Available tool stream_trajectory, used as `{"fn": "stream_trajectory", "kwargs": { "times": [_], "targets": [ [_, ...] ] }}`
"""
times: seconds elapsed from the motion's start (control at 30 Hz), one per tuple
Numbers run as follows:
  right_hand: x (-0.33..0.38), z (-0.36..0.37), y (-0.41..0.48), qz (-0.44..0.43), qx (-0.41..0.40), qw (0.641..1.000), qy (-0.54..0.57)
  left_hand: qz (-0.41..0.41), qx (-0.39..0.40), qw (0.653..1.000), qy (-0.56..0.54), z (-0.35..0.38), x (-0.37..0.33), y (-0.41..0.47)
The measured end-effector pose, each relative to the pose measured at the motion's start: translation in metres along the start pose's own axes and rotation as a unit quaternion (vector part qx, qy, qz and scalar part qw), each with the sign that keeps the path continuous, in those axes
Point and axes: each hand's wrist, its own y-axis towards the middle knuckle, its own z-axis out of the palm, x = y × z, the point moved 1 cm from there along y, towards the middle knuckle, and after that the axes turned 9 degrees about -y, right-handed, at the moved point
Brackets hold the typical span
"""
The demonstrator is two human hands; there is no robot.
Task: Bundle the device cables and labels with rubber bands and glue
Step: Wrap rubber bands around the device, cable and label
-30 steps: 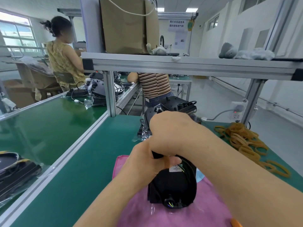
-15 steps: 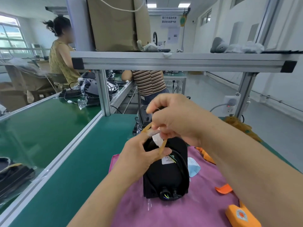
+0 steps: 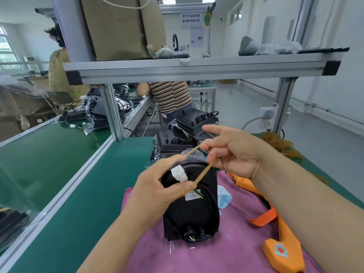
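Note:
A black device [image 3: 192,209] with a black cable looped on it and a white label [image 3: 192,195] lies on a pink cloth [image 3: 216,253]. My left hand [image 3: 157,191] pinches a white connector [image 3: 178,173] with its clear bag over the device's far end. A tan rubber band [image 3: 202,172] is stretched between both hands. My right hand [image 3: 230,152] pulls the band up and to the right with curled fingers, index finger pointing out.
An orange glue gun [image 3: 281,251] and orange strap lie right on the cloth. A blue-white tag [image 3: 224,197] sits beside the device. More black devices [image 3: 177,138] are stacked behind. A pile of rubber bands [image 3: 279,144] lies far right. People sit beyond the aluminium frame.
My right hand has moved right and away from the left, stretching the rubber band open. The white connector in my left hand now shows. The view has dipped toward the cloth.

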Motion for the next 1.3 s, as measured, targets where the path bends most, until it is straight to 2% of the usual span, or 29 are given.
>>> {"fn": "stream_trajectory", "kwargs": {
  "times": [0.17,0.33,0.63,0.7,0.83,0.9,0.93,1.0,1.03,1.07,1.1,1.17,1.2,1.27,1.3],
  "targets": [
    [-0.015,-0.025,0.001,0.034,-0.047,0.998,0.033,-0.018,-0.004,1.000,-0.023,0.001,0.003,0.000],
    [-0.035,-0.037,-0.004,0.059,-0.042,0.997,0.037,-0.021,-0.002,1.000,-0.020,0.001,0.003,0.001],
    [-0.026,-0.038,-0.013,0.023,-0.062,0.991,-0.120,-0.021,0.010,0.999,-0.040,0.002,0.005,0.005],
    [-0.022,-0.036,-0.013,-0.002,-0.073,0.979,-0.193,-0.017,0.012,0.999,-0.045,0.002,0.005,0.004],
    [-0.019,-0.029,-0.015,-0.060,-0.106,0.926,-0.358,-0.012,0.015,0.998,-0.051,0.002,0.007,0.003],
    [-0.022,-0.025,-0.014,-0.079,-0.125,0.878,-0.455,-0.012,0.014,0.998,-0.052,0.002,0.008,0.003],
    [-0.022,-0.026,-0.014,-0.097,-0.139,0.831,-0.530,-0.014,0.011,0.999,-0.051,0.002,0.008,0.002],
    [-0.021,-0.030,-0.016,-0.165,-0.197,0.709,-0.657,-0.013,0.011,0.999,-0.051,0.002,0.009,0.002],
    [-0.019,-0.033,-0.018,-0.209,-0.225,0.673,-0.673,-0.011,0.012,0.999,-0.050,0.002,0.009,0.002],
    [-0.018,-0.036,-0.020,-0.247,-0.232,0.670,-0.660,-0.011,0.011,0.999,-0.050,0.002,0.009,0.002],
    [-0.020,-0.038,-0.021,-0.266,-0.211,0.696,-0.632,-0.011,0.010,0.999,-0.051,0.002,0.009,0.002],
    [-0.031,-0.038,-0.020,-0.215,-0.098,0.796,-0.558,-0.015,0.013,0.998,-0.056,0.004,0.008,0.004],
    [-0.040,-0.035,-0.018,-0.178,-0.031,0.833,-0.522,-0.019,0.015,0.998,-0.057,0.003,0.007,0.006],
    [-0.057,-0.030,-0.011,-0.153,0.056,0.857,-0.488,-0.037,0.041,0.997,-0.061,-0.003,0.006,0.009],
    [-0.063,-0.029,-0.006,-0.161,0.060,0.859,-0.483,-0.048,0.065,0.995,-0.067,-0.008,0.006,0.011]
  ]
}}
